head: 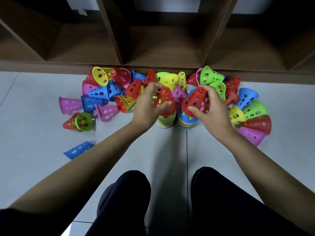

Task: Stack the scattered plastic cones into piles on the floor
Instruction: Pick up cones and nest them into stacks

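Two upright piles of nested cones stand side by side on the floor: the left pile and the right pile. My left hand grips a red perforated cone at the top of the left pile. My right hand holds another red cone tilted over the right pile. Several loose cones lie scattered on their sides: a pink one, a blue one, a green one and a yellow one.
A dark wooden shelf unit with open compartments runs along the back, its base right behind the cones. Pale floor tiles extend to the left and right. My legs in dark trousers fill the bottom middle.
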